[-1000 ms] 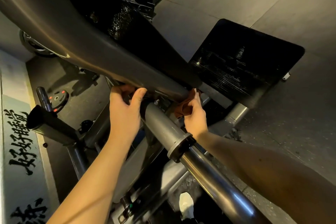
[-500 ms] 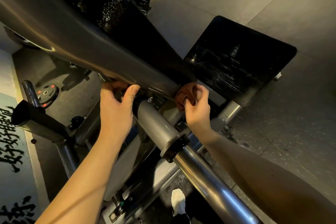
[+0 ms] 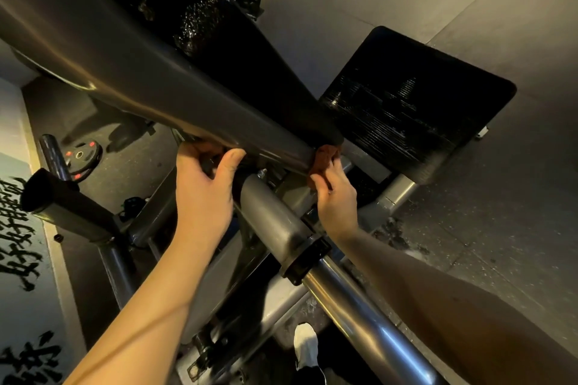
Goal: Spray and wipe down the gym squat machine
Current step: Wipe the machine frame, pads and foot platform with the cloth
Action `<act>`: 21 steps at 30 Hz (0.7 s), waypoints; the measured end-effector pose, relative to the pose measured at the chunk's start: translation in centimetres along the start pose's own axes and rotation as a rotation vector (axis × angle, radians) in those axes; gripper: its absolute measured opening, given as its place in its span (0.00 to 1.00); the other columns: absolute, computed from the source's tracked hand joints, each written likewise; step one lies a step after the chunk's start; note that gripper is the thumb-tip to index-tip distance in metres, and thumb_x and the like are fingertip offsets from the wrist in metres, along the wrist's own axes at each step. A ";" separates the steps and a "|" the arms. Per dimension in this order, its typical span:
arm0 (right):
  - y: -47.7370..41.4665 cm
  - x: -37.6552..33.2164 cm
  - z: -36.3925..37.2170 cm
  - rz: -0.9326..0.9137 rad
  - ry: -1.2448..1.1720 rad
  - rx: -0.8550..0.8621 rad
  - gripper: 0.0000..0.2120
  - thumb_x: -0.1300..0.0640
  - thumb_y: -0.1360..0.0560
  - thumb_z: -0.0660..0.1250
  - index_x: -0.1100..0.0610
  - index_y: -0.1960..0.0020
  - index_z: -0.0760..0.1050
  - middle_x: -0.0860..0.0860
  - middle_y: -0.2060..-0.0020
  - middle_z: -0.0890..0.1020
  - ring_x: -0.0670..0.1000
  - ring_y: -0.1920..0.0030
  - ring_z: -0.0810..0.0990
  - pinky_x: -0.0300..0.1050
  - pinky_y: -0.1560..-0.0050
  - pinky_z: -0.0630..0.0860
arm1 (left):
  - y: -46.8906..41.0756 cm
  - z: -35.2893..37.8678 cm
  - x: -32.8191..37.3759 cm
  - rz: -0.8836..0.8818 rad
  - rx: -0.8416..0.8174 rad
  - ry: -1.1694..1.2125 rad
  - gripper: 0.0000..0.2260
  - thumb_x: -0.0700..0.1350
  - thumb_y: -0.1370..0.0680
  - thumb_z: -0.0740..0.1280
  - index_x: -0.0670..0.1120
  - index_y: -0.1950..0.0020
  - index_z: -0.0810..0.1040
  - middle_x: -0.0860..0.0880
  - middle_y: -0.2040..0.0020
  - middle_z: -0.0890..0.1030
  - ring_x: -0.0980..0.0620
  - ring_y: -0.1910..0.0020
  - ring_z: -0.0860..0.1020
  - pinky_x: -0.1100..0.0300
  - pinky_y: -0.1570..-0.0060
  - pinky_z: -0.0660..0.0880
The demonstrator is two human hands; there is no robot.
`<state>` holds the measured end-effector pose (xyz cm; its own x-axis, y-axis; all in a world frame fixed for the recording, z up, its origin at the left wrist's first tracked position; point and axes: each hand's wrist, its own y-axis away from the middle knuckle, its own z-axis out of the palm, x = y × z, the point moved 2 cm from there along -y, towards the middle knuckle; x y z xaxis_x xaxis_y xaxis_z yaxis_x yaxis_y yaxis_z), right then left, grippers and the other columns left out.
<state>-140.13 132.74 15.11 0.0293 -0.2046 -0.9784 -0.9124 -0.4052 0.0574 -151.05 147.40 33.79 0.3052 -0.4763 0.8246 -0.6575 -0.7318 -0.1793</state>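
Head view: squat machine [image 3: 93, 40] fills most of the shot, with its thick grey frame beam [image 3: 194, 103] running from upper left down to centre. A black pad [image 3: 250, 78] lies along the beam's top.

Left hand [image 3: 203, 194] is up under the beam's lower edge, just above the grey sleeve tube [image 3: 269, 216]. Its grip is closed on the beam's underside, fingers curled over and thumb on the near side. The beam hides the fingertips.

Right hand [image 3: 336, 200] is at the beam's lower end. Its grip pinches a bunched rust-brown cloth [image 3: 323, 158], which is pressed against the beam end just under the pad's tip.

The sleeve tube runs between the two hands down to a black collar [image 3: 308, 255], then a chrome bar [image 3: 369, 319] continues to lower right.

A black ribbed footplate [image 3: 416, 103] sits beyond the right hand, tilted.

On the floor at left, a weight plate [image 3: 83, 158] with red spots lies flat. A black-capped handle [image 3: 59, 197] sticks out at left. A white shoe [image 3: 306, 344] shows at bottom centre, and a banner [image 3: 18, 228] with black calligraphy is at the far left.
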 end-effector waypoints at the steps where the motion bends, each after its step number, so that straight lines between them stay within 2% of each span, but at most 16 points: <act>1: -0.3 0.8 -0.1 0.045 0.022 -0.003 0.18 0.55 0.15 0.61 0.54 0.27 0.73 0.51 0.21 0.66 0.47 0.24 0.67 0.45 0.24 0.67 | 0.0 0.0 0.0 0.001 -0.002 0.000 0.26 0.59 0.24 0.68 0.44 0.33 0.72 0.50 0.40 0.79 0.58 0.41 0.76 0.79 0.47 0.68; 3: -1.1 2.5 -0.2 0.164 0.058 0.017 0.13 0.55 0.16 0.62 0.55 0.34 0.77 0.54 0.27 0.74 0.51 0.31 0.76 0.53 0.29 0.74 | 0.0 0.1 0.1 0.009 -0.006 -0.003 0.28 0.61 0.25 0.67 0.44 0.33 0.73 0.51 0.40 0.78 0.59 0.41 0.76 0.78 0.45 0.68; 5: -2.0 4.1 -0.4 0.306 0.083 0.045 0.12 0.55 0.16 0.63 0.59 0.36 0.78 0.57 0.35 0.80 0.55 0.38 0.81 0.54 0.32 0.76 | -0.1 0.0 0.0 0.014 -0.007 -0.005 0.27 0.61 0.25 0.67 0.44 0.33 0.73 0.52 0.41 0.79 0.61 0.41 0.76 0.76 0.43 0.70; 7: -2.6 4.4 -0.7 0.407 0.089 0.058 0.12 0.57 0.16 0.65 0.62 0.36 0.78 0.59 0.39 0.82 0.58 0.37 0.80 0.47 0.35 0.75 | -0.2 0.0 -0.2 0.000 -0.011 -0.005 0.25 0.60 0.24 0.67 0.46 0.34 0.73 0.54 0.41 0.79 0.63 0.42 0.76 0.75 0.42 0.70; 9: -2.8 3.4 -0.6 0.462 0.033 0.101 0.12 0.59 0.17 0.66 0.62 0.36 0.79 0.55 0.44 0.82 0.57 0.38 0.81 0.46 0.37 0.75 | -0.2 0.1 -0.4 -0.012 -0.019 -0.009 0.21 0.57 0.22 0.69 0.47 0.34 0.73 0.54 0.41 0.79 0.63 0.42 0.76 0.73 0.41 0.71; 12: -2.5 0.6 0.1 0.539 -0.146 0.183 0.19 0.64 0.17 0.65 0.63 0.26 0.72 0.52 0.39 0.79 0.53 0.35 0.76 0.47 0.29 0.70 | -0.1 0.2 -0.4 -0.037 -0.022 0.016 0.20 0.54 0.21 0.70 0.46 0.33 0.73 0.55 0.42 0.78 0.63 0.43 0.77 0.71 0.42 0.71; 13: -2.3 -0.4 0.5 0.544 -0.181 0.209 0.21 0.64 0.17 0.65 0.63 0.24 0.70 0.54 0.35 0.78 0.54 0.33 0.75 0.44 0.29 0.67 | -0.1 0.1 -0.3 -0.046 -0.027 0.026 0.21 0.55 0.21 0.70 0.46 0.33 0.73 0.57 0.42 0.78 0.65 0.44 0.76 0.72 0.44 0.70; 15: -1.8 -3.0 0.8 0.520 -0.196 0.235 0.23 0.64 0.18 0.66 0.63 0.24 0.69 0.55 0.32 0.77 0.54 0.30 0.74 0.36 0.34 0.65 | -0.2 -0.1 0.0 -0.043 -0.043 0.022 0.18 0.55 0.22 0.70 0.48 0.36 0.73 0.57 0.44 0.77 0.65 0.48 0.76 0.71 0.48 0.69; 17: -1.5 -5.4 0.6 0.443 -0.138 0.219 0.19 0.64 0.19 0.69 0.63 0.29 0.76 0.53 0.38 0.80 0.51 0.37 0.77 0.33 0.41 0.68 | -0.3 -0.3 0.3 -0.041 -0.060 -0.004 0.15 0.56 0.22 0.71 0.53 0.41 0.71 0.57 0.47 0.75 0.58 0.48 0.75 0.63 0.47 0.70; 19: -1.0 -8.1 0.3 0.356 -0.042 0.170 0.12 0.62 0.21 0.71 0.62 0.38 0.82 0.51 0.48 0.83 0.49 0.46 0.79 0.37 0.47 0.73 | -0.6 -0.6 0.1 -0.054 -0.075 0.004 0.16 0.58 0.23 0.73 0.53 0.45 0.70 0.56 0.48 0.75 0.54 0.46 0.74 0.54 0.43 0.73; 21: -0.7 -10.7 -0.1 0.337 -0.018 0.128 0.14 0.58 0.24 0.74 0.60 0.39 0.82 0.54 0.48 0.85 0.53 0.45 0.82 0.47 0.40 0.79 | -1.2 -0.9 -0.6 -0.063 -0.092 0.029 0.21 0.62 0.27 0.73 0.49 0.45 0.74 0.52 0.47 0.78 0.50 0.46 0.78 0.49 0.41 0.76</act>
<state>-139.76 135.17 25.56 -0.2884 -0.2913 -0.9121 -0.9133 -0.2024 0.3534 -151.03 148.98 33.97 0.3288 -0.4151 0.8483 -0.6986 -0.7114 -0.0773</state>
